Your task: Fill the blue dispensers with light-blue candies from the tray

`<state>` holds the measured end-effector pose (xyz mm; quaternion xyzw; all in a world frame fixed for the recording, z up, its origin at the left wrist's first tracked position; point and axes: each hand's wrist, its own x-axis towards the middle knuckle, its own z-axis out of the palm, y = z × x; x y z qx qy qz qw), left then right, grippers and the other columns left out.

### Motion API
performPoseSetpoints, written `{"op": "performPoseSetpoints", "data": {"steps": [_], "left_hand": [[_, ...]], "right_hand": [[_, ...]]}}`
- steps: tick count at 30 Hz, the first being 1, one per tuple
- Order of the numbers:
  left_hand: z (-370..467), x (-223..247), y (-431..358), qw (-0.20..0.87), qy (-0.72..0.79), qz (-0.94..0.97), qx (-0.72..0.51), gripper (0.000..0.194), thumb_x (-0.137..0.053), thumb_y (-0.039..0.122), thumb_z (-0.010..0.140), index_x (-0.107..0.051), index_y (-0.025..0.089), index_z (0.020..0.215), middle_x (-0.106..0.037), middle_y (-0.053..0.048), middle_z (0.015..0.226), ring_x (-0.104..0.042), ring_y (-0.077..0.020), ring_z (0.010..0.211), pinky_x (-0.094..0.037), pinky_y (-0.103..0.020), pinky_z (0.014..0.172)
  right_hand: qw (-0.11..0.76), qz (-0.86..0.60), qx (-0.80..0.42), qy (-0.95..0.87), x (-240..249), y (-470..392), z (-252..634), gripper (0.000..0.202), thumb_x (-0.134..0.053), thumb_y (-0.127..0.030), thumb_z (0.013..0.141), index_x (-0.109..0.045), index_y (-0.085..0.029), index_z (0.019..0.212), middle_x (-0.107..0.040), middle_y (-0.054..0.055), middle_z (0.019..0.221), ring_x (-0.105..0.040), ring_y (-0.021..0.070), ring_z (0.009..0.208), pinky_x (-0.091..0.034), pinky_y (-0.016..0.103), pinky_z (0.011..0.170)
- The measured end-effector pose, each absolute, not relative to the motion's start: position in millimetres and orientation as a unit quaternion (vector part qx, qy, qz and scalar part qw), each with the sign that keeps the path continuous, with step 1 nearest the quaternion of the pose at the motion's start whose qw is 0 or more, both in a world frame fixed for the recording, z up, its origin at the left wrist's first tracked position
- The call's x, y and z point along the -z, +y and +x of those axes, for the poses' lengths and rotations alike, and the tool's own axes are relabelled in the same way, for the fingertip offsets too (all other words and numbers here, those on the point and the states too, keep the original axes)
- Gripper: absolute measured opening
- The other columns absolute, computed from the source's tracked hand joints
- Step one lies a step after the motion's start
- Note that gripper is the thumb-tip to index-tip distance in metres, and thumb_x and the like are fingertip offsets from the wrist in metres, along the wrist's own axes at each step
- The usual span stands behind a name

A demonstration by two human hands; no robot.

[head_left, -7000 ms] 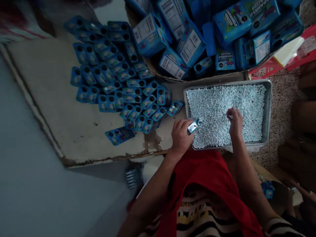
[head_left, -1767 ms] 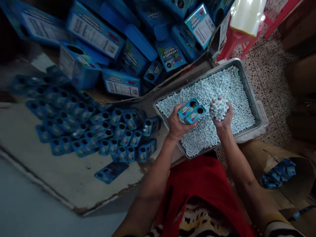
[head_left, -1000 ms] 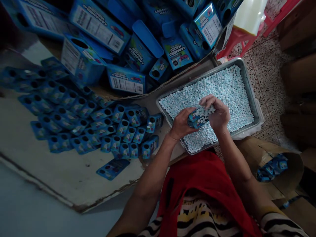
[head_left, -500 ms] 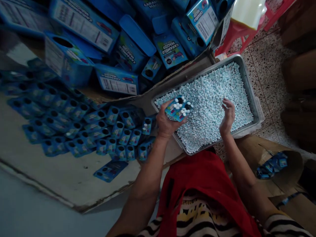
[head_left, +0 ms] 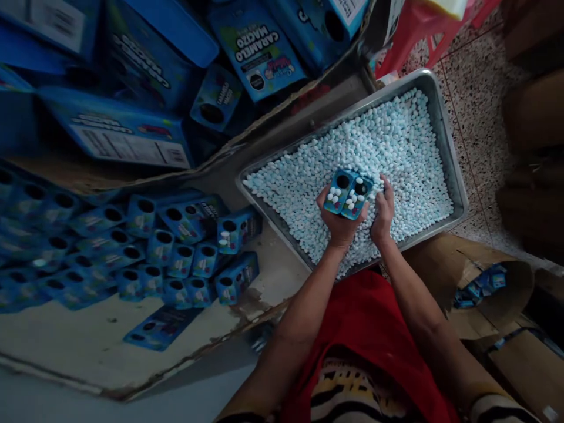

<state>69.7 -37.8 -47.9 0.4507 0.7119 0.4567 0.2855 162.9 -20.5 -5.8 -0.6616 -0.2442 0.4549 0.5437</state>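
My left hand is wrapped round a pair of small blue candy boxes, held side by side over the metal tray. Each box has a round dark hole in its top, and several white candies lie loose on the tops beside the holes. Close to the right side of the boxes is my right hand, half cupped with its fingers apart; whether it touches them I cannot tell. Small white and pale blue candies fill the tray beneath both hands.
Rows of small blue boxes with round holes stand on the worn table at left. A carton of larger blue boxes is behind them. An open brown bag with blue packs and a red stool are at right.
My left hand has brought the boxes right, further over the tray. My right hand has moved left and down towards them. The view has shifted, so the table and carton appear larger.
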Motion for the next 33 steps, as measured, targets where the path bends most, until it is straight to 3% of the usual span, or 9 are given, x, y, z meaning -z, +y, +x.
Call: {"op": "performPoseSetpoints", "data": {"steps": [5, 7, 11, 13, 18, 26, 33], "left_hand": [[68, 1, -15, 0.315, 0.651, 0.518, -0.457, 0.096, -0.094, 0.056, 0.074, -0.041, 0.028, 0.149, -0.066, -0.013, 0.143, -0.071, -0.0329, 0.131, -0.058, -0.053, 0.116], [45, -17, -6, 0.305, 0.608, 0.574, -0.457, 0.092, -0.095, 0.054, 0.074, -0.047, 0.03, 0.147, -0.067, -0.011, 0.145, -0.069, -0.0337, 0.135, -0.054, -0.054, 0.121], [-10, -37, 7, 0.294, 0.574, 0.639, -0.419, 0.086, -0.097, 0.041, 0.071, -0.055, 0.028, 0.144, -0.07, -0.01, 0.144, -0.07, -0.034, 0.135, -0.056, -0.052, 0.119], [-28, -41, 9, 0.298, 0.583, 0.646, -0.393, 0.085, -0.098, 0.033, 0.067, -0.058, 0.026, 0.142, -0.072, -0.01, 0.14, -0.072, -0.034, 0.131, -0.059, -0.05, 0.115], [-33, -46, 2, 0.346, 0.589, 0.661, -0.31, 0.086, -0.097, 0.023, 0.06, -0.06, 0.026, 0.138, -0.075, -0.008, 0.137, -0.074, -0.0328, 0.127, -0.06, -0.047, 0.112], [-40, -56, -14, 0.35, 0.628, 0.629, -0.295, 0.082, -0.097, 0.021, 0.058, -0.063, 0.027, 0.132, -0.077, -0.008, 0.13, -0.077, -0.0323, 0.117, -0.063, -0.046, 0.103], [-39, -54, -29, 0.409, 0.619, 0.589, -0.32, 0.076, -0.094, 0.028, 0.064, -0.062, 0.023, 0.132, -0.078, -0.006, 0.124, -0.078, -0.0261, 0.107, -0.063, -0.038, 0.097]], "right_hand": [[0.609, -0.615, -0.496, 0.067, 14, -1, 172, 0.017, -0.071, -0.042, 0.083, -0.074, -0.028, 0.092, -0.08, -0.005, 0.093, -0.077, 0.0168, 0.099, -0.065, 0.032, 0.095], [0.595, -0.55, -0.57, 0.138, 7, 8, 181, 0.017, -0.071, -0.04, 0.081, -0.072, -0.025, 0.087, -0.08, -0.003, 0.083, -0.077, 0.0184, 0.085, -0.067, 0.034, 0.084], [0.589, -0.437, -0.666, 0.138, -33, 21, 195, 0.014, -0.072, -0.036, 0.081, -0.067, -0.023, 0.085, -0.077, 0.0, 0.077, -0.075, 0.018, 0.078, -0.063, 0.029, 0.067], [0.598, -0.409, -0.681, 0.102, -61, 24, 191, 0.016, -0.073, -0.038, 0.082, -0.066, -0.024, 0.085, -0.076, 0.0, 0.079, -0.075, 0.0177, 0.082, -0.063, 0.028, 0.068], [0.594, -0.429, -0.676, -0.077, -112, 32, 163, 0.022, -0.072, -0.046, 0.083, -0.068, -0.025, 0.08, -0.075, 0.003, 0.094, -0.074, 0.0204, 0.095, -0.063, 0.037, 0.09], [0.568, -0.388, -0.726, 0.016, -108, 45, 151, 0.023, -0.079, -0.044, 0.079, -0.07, -0.024, 0.087, -0.076, 0.002, 0.093, -0.07, 0.0163, 0.084, -0.064, 0.032, 0.077], [0.562, -0.424, -0.697, -0.135, -122, 41, 135, 0.041, -0.069, -0.063, 0.088, -0.065, -0.026, 0.072, -0.066, 0.002, 0.083, -0.072, 0.0218, 0.092, -0.062, 0.044, 0.097]]}}
